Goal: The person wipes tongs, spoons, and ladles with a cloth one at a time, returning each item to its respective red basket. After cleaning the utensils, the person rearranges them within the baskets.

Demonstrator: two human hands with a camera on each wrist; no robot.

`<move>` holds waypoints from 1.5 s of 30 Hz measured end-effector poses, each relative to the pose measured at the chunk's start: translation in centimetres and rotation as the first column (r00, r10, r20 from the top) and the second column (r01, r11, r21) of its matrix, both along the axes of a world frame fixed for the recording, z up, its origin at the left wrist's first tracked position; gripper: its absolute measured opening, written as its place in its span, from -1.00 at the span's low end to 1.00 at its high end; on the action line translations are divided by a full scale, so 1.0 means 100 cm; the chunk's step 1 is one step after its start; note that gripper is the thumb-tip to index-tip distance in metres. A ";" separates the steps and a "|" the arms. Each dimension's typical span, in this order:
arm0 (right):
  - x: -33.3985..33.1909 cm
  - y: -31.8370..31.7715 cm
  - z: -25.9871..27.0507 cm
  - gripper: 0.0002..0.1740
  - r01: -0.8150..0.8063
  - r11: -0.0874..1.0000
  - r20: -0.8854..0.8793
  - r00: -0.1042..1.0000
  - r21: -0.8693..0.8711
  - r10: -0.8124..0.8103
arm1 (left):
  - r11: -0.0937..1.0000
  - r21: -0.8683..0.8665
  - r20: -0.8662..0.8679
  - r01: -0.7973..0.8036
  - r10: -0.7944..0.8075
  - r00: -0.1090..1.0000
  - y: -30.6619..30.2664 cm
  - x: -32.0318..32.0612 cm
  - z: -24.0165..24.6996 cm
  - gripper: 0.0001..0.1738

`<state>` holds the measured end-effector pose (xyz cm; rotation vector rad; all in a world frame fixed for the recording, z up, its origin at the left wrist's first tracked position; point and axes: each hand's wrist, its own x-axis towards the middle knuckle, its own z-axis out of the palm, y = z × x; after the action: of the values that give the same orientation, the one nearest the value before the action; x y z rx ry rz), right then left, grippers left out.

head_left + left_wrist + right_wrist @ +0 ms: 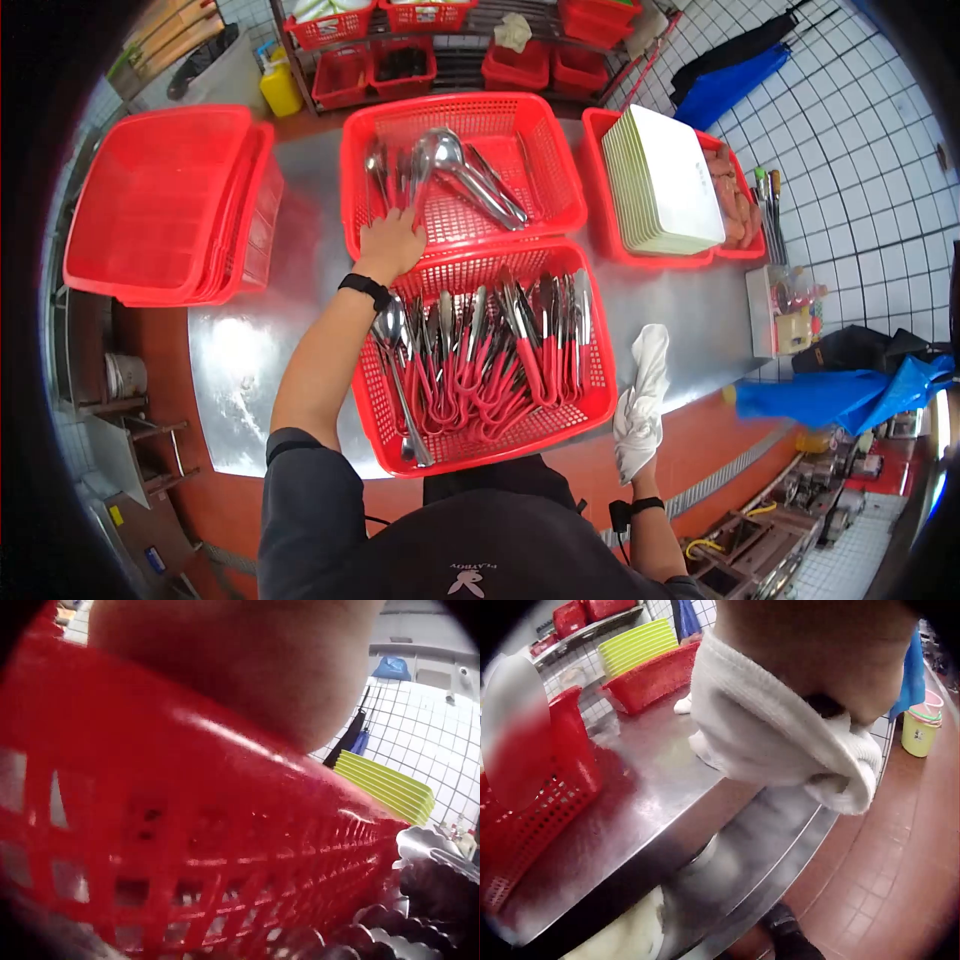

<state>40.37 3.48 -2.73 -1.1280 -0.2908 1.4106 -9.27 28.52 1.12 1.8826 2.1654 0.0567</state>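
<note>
My left hand reaches over the front left rim of the far red basket, its fingers down among metal utensils; a blurred, pink-handled utensil lies right beside them. I cannot tell whether the fingers grip it. Shiny ladles lie in that basket, to the hand's right. Below the forearm, the near red basket is packed with pink-handled tongs and a long spoon. A white cloth covers my right hand, bunched around it beside the near basket; the fingers are hidden inside.
Nested red baskets stand at the table's left. At the right, a red basket holds a stack of pale green trays. Behind stands a rack with more red baskets. The steel table ends near my body.
</note>
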 end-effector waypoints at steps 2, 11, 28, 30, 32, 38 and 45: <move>-0.011 -0.004 0.018 -0.47 -0.146 0.988 0.351 0.929 0.055 0.118 | 0.999 0.031 0.057 0.013 -0.015 0.998 -0.001 0.000 0.005 -0.40; -0.015 0.019 -0.018 -0.75 -0.023 0.998 0.690 0.722 -0.051 0.052 | 0.981 0.194 0.149 -0.015 -0.014 0.989 0.003 -0.003 -0.013 -0.52; -0.004 0.035 -0.036 -0.72 -0.387 0.524 0.593 -0.743 -0.759 0.310 | 0.992 0.088 -0.160 0.090 -0.075 0.984 0.005 0.007 0.032 -0.59; -0.003 0.037 -0.035 -0.74 -0.391 0.502 0.579 -0.760 -0.771 0.296 | 0.985 0.104 -0.229 0.136 -0.109 0.967 0.018 0.006 0.032 -0.64; -0.002 0.040 -0.034 -0.75 -0.402 0.466 0.561 -0.781 -0.788 0.274 | 0.977 0.116 -0.304 0.178 -0.136 0.943 0.036 0.002 0.029 -0.68; -0.005 0.061 0.009 -0.78 -0.306 0.262 0.367 -0.900 -0.916 0.235 | 0.830 0.357 -0.500 0.429 -0.218 0.838 0.027 -0.010 0.083 -0.84; 0.066 0.104 0.024 -0.76 -0.686 0.713 0.883 0.233 -0.147 0.406 | 0.596 0.795 0.236 -0.115 -0.128 0.963 -0.079 0.014 0.207 -0.75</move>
<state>46.97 13.90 -0.33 -1.5181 -1.8000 1.1441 -7.90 20.66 21.82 2.0901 2.0763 1.4514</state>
